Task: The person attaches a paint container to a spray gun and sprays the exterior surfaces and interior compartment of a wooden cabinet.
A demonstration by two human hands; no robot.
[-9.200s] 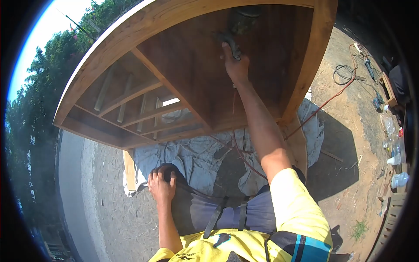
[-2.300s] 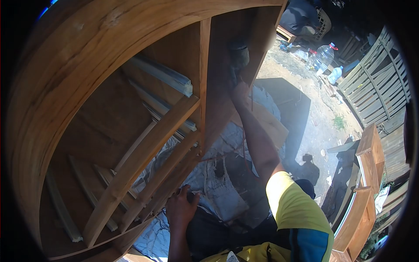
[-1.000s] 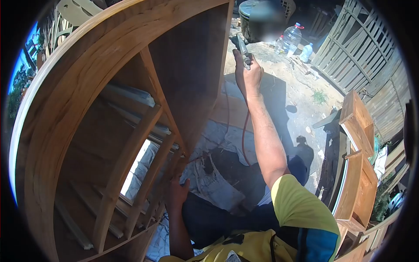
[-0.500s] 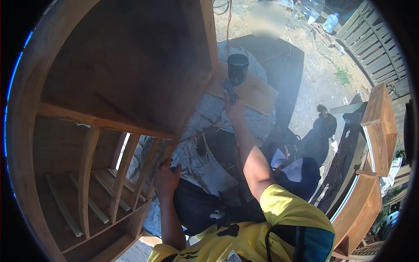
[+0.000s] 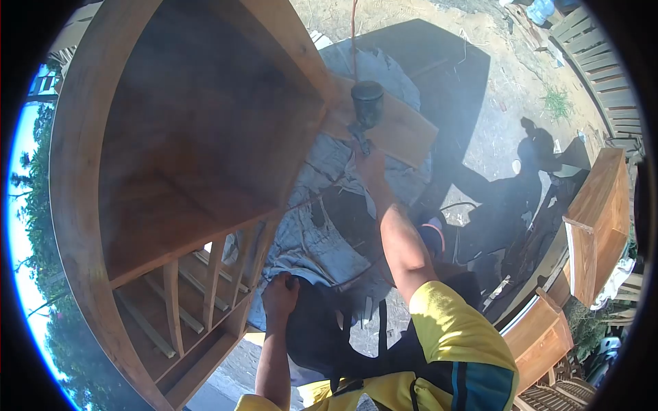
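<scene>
My right hand (image 5: 370,166) is closed around the grip of a spray gun (image 5: 368,113) with a dark cup on top. Pale mist hangs in the air around it. The gun is to the right of a large brown wooden cabinet (image 5: 205,137), beside its open compartment. My left hand (image 5: 279,296) is curled into a loose fist, next to my dark-clad knee and just right of the cabinet's slatted lower section (image 5: 212,288). Nothing shows in its fingers. A flat wooden board (image 5: 404,133) lies beyond my right hand.
A crumpled pale cloth (image 5: 308,240) covers the ground beside the cabinet. A thin hose (image 5: 354,41) runs at the top. Wooden drawers (image 5: 596,233) stand at right, near a slatted wooden fence (image 5: 596,61). A blue plastic bottle (image 5: 540,10) lies at the top right.
My left hand has moved off the cabinet's edge, down and to the right, and its fingers have curled. The view has shifted, showing more trees at left. My right hand still grips the spray gun.
</scene>
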